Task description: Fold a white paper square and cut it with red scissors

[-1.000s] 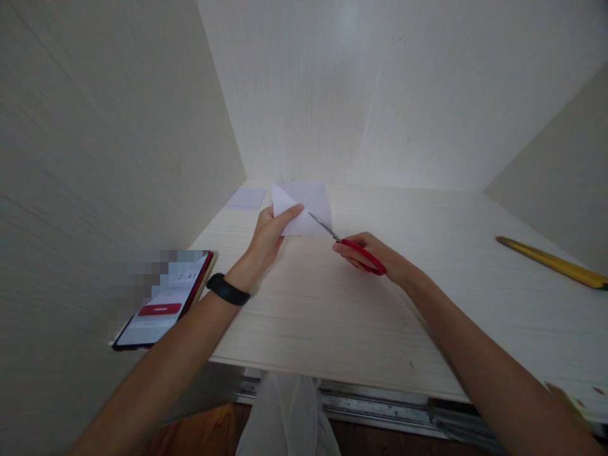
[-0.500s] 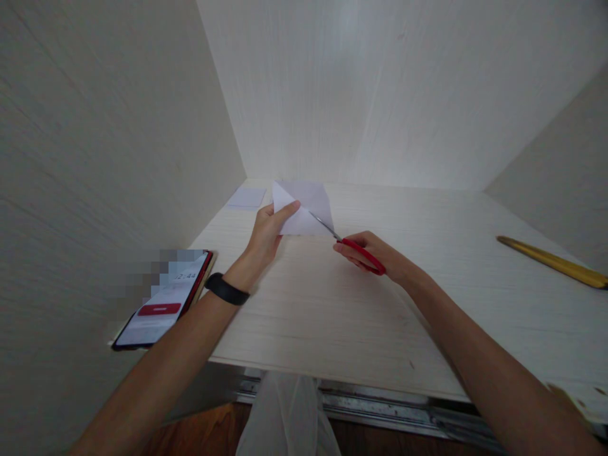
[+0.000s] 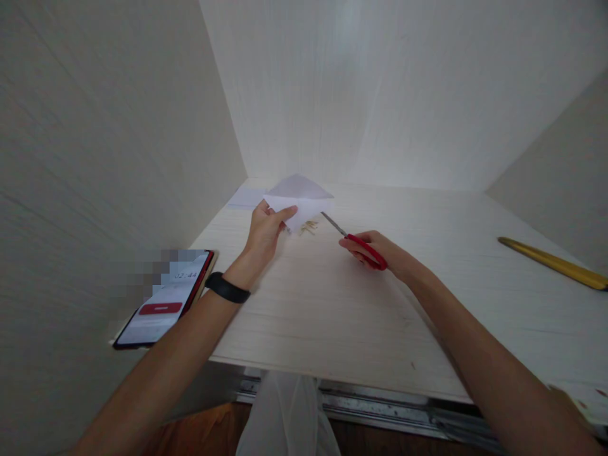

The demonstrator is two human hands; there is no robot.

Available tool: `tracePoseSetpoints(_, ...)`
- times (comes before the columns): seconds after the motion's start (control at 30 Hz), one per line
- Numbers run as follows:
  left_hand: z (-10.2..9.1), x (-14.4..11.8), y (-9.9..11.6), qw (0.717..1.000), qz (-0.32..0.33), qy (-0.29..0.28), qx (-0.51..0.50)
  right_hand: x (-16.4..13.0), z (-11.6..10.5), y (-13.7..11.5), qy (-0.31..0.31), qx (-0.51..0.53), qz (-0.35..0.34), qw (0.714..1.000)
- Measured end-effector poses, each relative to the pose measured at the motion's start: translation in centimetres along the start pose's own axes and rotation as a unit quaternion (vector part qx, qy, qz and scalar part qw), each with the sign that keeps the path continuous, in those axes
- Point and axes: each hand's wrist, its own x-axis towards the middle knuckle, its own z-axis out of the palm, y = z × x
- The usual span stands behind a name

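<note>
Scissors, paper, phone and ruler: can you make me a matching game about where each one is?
Things:
1. scissors
2. paper
3. phone
4. ruler

Places:
A. far right on the desk
B. in the left hand
C. at the desk's left edge by the wall
D. in the right hand

Pairs: 1-D, 2-B, 3-C, 4-A

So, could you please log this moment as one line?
left hand: holds folded paper | right hand: holds red scissors, clear of paper
</note>
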Motion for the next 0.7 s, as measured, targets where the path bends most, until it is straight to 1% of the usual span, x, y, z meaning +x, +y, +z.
tracePoseSetpoints(0.07, 0.1, -0.1, 0.1, 1.000, -0.008, 0.008, 0.004, 0.1, 0.1, 0.0, 0.026, 0.031, 0.014, 0.999)
tracePoseSetpoints(0.13, 0.3, -0.4, 0.2, 1.000, -0.015, 0.003, 0.011, 0.1, 0.3, -0.3, 0.054, 0.070, 0.015, 0.996)
tracePoseSetpoints(0.23, 0.7, -0.8, 0.1, 0.999, -0.031, -0.023, 0.031, -0.1, 0.6, -0.8, 0.098, 0.117, -0.010, 0.988)
tracePoseSetpoints(0.3, 0.9, -1.1, -0.2, 0.997, -0.051, -0.048, 0.044, -0.2, 0.8, -1.2, 0.115, 0.138, -0.033, 0.983)
tracePoseSetpoints(0.5, 1.3, -1.8, -1.0, 0.984, -0.101, -0.140, 0.047, -0.3, 0.7, -1.8, 0.143, 0.172, -0.078, 0.972)
tracePoseSetpoints(0.6, 1.2, -1.9, -0.9, 0.980, -0.103, -0.161, 0.051, -0.2, 0.6, -1.7, 0.142, 0.165, -0.081, 0.973)
tracePoseSetpoints(0.7, 1.2, -1.8, -0.7, 0.980, -0.093, -0.164, 0.058, -0.2, 0.7, -1.6, 0.143, 0.146, -0.078, 0.976)
